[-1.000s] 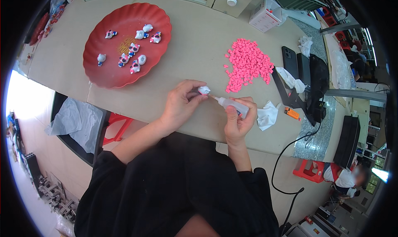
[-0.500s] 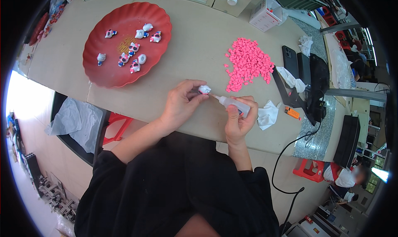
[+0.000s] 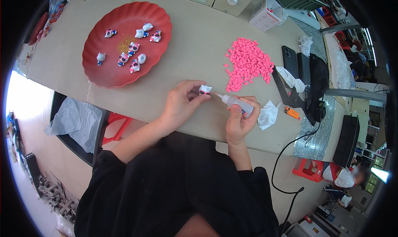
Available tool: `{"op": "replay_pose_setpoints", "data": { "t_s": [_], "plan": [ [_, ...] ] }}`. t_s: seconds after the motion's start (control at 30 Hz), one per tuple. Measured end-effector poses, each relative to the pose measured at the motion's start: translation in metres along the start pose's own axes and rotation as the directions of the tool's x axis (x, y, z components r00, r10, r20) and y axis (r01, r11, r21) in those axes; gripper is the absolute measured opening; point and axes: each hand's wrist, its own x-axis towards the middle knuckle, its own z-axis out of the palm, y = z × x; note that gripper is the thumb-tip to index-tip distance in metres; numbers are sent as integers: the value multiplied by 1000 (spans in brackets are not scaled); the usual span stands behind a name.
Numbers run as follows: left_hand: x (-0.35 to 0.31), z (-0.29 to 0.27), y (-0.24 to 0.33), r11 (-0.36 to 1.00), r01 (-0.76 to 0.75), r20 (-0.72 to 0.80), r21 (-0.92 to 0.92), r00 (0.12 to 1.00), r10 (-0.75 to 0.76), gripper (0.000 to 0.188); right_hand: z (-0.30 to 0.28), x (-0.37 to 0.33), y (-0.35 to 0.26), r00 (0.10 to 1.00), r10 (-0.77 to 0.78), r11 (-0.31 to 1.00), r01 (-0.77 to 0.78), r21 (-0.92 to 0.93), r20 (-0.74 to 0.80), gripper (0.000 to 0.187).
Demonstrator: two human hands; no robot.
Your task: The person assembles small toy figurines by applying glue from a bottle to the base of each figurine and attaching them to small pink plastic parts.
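Observation:
My left hand point(image 3: 182, 100) is closed, pinching a small white cat figurine point(image 3: 205, 89) with dark and pink markings between thumb and fingers. In my right hand point(image 3: 241, 123) is a clear glue bottle point(image 3: 240, 106), tilted so its thin nozzle points left at the figurine. The nozzle tip is at or very near the figurine's right side; whether they touch I cannot tell. Beyond my right hand lies a spread pile of small pink pieces point(image 3: 246, 62). A red scalloped plate point(image 3: 99, 73) at the far left carries several similar white, pink and blue figurines point(image 3: 133, 48).
Right of my right hand lie a crumpled white tissue point(image 3: 268, 114) and an orange lighter point(image 3: 292, 113). Farther right are a black phone point(image 3: 289, 56), more tissue and a black cable point(image 3: 290, 143). A white box point(image 3: 265, 15) stands at the back. A person point(image 3: 346, 177) sits at the lower right.
My right hand and the glue bottle have shifted slightly right, drawing the nozzle back a little. The figurine has turned slightly in my left hand, showing more of its dark markings.

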Motion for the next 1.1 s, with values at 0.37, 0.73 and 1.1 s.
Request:
{"op": "replay_pose_setpoints", "data": {
  "t_s": [0.37, 0.73, 1.1],
  "plan": [
    [-1, 0, -1, 1000, -12, -10, 2, 1000, 12, 28, 3, 1, -3, 997, -57, 993, 62, -99, 55, 25],
    [0, 0, -1, 1000, -16, -4, -20, 1000, 16, 27, 2, 1, -4, 999, -28, 994, 31, -109, 29, 22],
    [-2, -3, 4, 997, 58, 70, -55, 996, -55, 26, -41, 22, -18, 802, 573, 702, -371, 608, -171, 31]
  ]
}}
